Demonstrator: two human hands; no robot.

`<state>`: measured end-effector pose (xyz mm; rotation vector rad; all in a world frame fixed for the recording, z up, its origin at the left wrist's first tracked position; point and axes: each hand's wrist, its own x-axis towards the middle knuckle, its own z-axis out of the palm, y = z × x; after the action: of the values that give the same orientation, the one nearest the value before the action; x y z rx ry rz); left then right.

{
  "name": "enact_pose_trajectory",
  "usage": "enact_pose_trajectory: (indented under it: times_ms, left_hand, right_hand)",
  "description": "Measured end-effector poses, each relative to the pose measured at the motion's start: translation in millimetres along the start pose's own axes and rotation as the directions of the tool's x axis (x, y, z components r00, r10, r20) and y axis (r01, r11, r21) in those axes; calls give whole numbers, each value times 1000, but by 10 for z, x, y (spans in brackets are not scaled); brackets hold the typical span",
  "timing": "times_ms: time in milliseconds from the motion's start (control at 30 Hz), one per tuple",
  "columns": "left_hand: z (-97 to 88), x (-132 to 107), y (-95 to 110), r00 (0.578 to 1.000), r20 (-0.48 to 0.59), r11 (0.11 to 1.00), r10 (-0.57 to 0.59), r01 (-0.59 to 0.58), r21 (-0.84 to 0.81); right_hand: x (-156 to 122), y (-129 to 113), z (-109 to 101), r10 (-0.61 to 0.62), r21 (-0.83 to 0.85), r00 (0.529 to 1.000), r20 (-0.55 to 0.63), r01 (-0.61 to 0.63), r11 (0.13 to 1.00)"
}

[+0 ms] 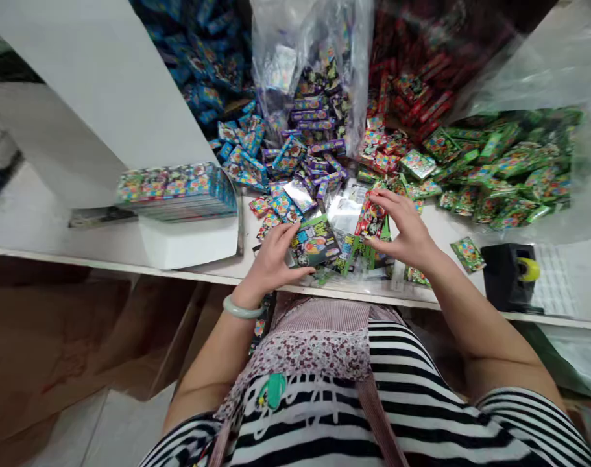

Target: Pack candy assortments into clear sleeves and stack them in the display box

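My left hand (pixel 276 256) grips the left edge of a dark printed card pack (pixel 314 243) near the table's front edge, fingers curled round it. My right hand (pixel 405 227) pinches a small red packet (pixel 370 219) over a stack of green packets (pixel 358 250). A clear plastic sleeve (pixel 346 211) lies just behind, between my hands. Heaps of small colourful packets spread behind them: blue (pixel 244 146), purple (pixel 314 130), red (pixel 397 117) and green (pixel 504 168).
A neat block of stacked packets (pixel 176 191) rests on a white box (pixel 188 240) at the left. A black tape dispenser (pixel 512 275) stands at the right front edge. A clear plastic bag (pixel 305 52) holds purple packets at the back. A loose green packet (pixel 467 253) lies near the dispenser.
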<state>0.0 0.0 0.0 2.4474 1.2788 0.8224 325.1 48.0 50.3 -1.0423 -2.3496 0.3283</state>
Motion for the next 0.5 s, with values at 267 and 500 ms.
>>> enact_pose_trajectory:
  times_ms: [267,500]
  left_hand:
    - [67,45,54,995,59,997,79,-78,-14]
    - [70,50,115,994,64,994,93,-89,-62]
  right_hand:
    - [17,-219,-74,-132,-60,926,353,163,985]
    - [71,-228,55,-142,153,923,357,92,984]
